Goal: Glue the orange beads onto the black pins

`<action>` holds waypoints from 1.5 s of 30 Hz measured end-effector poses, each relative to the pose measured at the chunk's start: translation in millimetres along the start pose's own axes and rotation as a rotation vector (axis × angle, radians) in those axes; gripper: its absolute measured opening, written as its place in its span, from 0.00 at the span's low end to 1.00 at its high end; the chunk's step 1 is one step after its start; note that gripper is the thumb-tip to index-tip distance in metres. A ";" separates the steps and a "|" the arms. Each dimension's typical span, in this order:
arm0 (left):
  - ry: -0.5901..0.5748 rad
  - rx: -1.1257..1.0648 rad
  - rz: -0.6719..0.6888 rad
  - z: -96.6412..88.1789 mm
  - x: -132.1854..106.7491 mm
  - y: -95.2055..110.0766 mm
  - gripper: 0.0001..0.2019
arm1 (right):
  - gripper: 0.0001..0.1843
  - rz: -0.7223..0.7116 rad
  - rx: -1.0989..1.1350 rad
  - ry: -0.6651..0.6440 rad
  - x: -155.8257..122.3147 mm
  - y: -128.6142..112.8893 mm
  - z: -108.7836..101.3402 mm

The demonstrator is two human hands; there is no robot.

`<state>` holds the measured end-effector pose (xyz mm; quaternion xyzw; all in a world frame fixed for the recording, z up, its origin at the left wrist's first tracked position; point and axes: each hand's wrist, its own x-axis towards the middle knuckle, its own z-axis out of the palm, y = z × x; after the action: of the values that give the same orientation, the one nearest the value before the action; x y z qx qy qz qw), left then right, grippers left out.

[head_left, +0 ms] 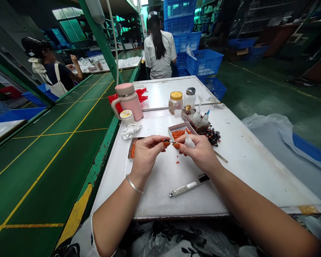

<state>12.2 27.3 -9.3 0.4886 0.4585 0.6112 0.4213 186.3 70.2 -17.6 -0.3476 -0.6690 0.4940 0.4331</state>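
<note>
Left hand pinched thin pick; right hand gripped small white bottle. Risk: a careless knock could spill orange beads from the tray across the bench.

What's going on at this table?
A person seated at a white workbench is doing fine handwork. Their left hand pinches a thin pick, while their right hand holds a small white squeeze bottle close to its tip. Just beyond sits a small tray of orange beads, with a few loose beads on the workbench. A co-worker stands farther back, facing away.
</note>
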 end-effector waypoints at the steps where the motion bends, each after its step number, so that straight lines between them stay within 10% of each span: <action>1: 0.011 0.026 0.043 0.5 -0.7 0.1 0.04 | 0.16 -0.001 0.005 0.003 -0.3 -0.3 0.6; 7: 0.037 0.086 0.219 4.7 -5.7 1.2 0.05 | 0.20 0.014 0.033 -0.012 -1.5 -0.4 5.3; 45: 0.124 0.169 0.211 4.2 -7.1 3.3 0.05 | 0.07 -0.172 -0.081 0.130 -7.0 -4.0 6.8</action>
<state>17.3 20.3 -7.1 0.5289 0.4796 0.6403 0.2832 182.6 60.4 -16.3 -0.3375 -0.6864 0.4040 0.5017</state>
